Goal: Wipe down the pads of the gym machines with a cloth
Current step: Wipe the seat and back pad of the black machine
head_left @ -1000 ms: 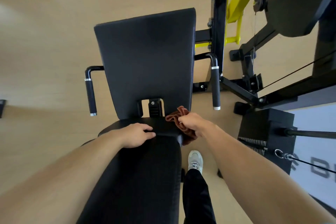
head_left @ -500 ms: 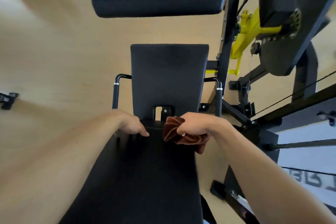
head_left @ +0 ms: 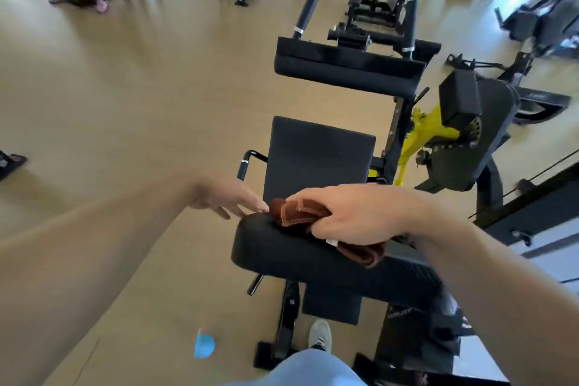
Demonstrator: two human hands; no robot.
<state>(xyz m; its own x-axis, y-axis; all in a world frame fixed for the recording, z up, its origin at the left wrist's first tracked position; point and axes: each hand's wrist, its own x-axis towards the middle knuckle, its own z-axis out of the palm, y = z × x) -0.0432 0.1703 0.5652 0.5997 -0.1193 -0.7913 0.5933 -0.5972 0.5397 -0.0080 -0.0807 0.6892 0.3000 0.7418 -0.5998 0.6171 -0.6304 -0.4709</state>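
Cloth (head_left: 300,211) — brown and folded — is sitting bunched on the top edge of the black pad (head_left: 282,247) at the centre of the frame, with one end trailing out to the lower right of the fist. The right hand (head_left: 354,216) is gripping it, fingers curled tightly round the folds and pressing them onto the pad. The left hand (head_left: 224,197) is reaching in from the left with its fingers stretched out nearly straight, holding nothing; its fingertips are lying right beside the cloth at the pad's left corner, though whether they are touching the pad is hard to tell. Beyond the hands, a black seat back (head_left: 316,153) is standing upright, and a long black cushion (head_left: 344,72) is crossing the frame above it. A yellow frame part (head_left: 423,135) is showing at right of centre — a grey shoe (head_left: 319,334) is resting on the tan floor (head_left: 125,88) at the bottom.
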